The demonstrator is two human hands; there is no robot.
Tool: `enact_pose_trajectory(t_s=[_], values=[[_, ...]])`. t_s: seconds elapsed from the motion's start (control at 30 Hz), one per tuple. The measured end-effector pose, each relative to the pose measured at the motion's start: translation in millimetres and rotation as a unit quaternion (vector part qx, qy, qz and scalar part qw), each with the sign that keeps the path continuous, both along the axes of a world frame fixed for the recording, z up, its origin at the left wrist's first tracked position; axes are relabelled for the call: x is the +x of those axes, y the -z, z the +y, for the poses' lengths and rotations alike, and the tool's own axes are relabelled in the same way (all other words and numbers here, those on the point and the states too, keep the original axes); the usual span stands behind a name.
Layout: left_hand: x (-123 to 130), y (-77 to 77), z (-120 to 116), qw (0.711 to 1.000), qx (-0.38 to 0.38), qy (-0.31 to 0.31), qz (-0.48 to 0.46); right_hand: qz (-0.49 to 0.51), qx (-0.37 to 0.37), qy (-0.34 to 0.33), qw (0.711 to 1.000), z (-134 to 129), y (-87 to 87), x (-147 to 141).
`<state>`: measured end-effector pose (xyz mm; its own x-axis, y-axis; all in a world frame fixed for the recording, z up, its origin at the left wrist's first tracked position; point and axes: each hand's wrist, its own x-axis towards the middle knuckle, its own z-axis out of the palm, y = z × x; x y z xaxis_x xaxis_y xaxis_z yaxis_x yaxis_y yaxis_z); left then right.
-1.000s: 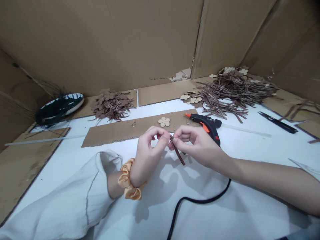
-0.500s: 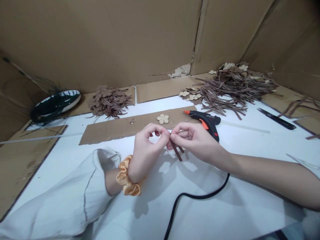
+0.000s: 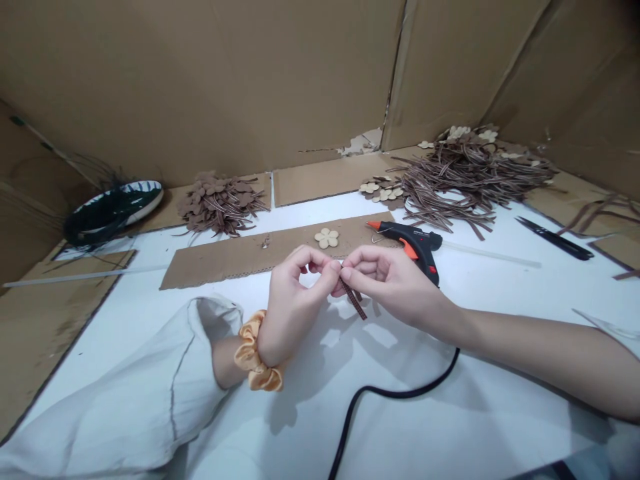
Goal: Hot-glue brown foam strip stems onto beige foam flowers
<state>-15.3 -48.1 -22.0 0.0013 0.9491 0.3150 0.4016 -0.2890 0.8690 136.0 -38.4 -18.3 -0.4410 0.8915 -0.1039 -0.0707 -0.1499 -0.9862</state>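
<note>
My left hand (image 3: 301, 293) and my right hand (image 3: 395, 283) meet in the middle of the view, thumb and forefinger pinched on each. Between them is a thin brown ribbon (image 3: 356, 303) with a dotted pattern, its two ends hanging down below my fingers. The upper part of the ribbon is hidden by my fingertips. Just beyond my hands a cream flower cutout (image 3: 327, 238) lies on a long cardboard strip (image 3: 215, 261). A black and orange glue gun (image 3: 417, 247) rests behind my right hand, its nozzle over the strip.
A pile of brown flower cutouts and ribbons (image 3: 217, 200) sits back left, near an oval dish (image 3: 145, 200) with dark green strands. Back right is a larger heap of brown ribbons (image 3: 455, 177). Black scissors or snips (image 3: 555, 239) lie at right. The black cord (image 3: 367, 390) curves toward the front.
The hanging ribbon ends have shifted slightly, and the rear end now shows less below my right fingers. Both hands keep nearly the same place and pinch.
</note>
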Motion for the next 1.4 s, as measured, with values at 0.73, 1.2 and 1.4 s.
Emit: enact_pose_trajectory(t_s=[0.73,1.2,1.4], values=[[-28,31.8,88,0.959,-0.023,0.043,0.278,-0.109,0.14,0.059,0.982,17,-5.9,12],[-33,37.7,79,0.968,-0.003,0.065,0.243,-0.187,0.174,0.015,0.967,25,2.9,15],[-29,30.3,68,0.983,-0.07,0.088,0.148,-0.214,0.164,-0.014,0.963,29,8.0,17]])
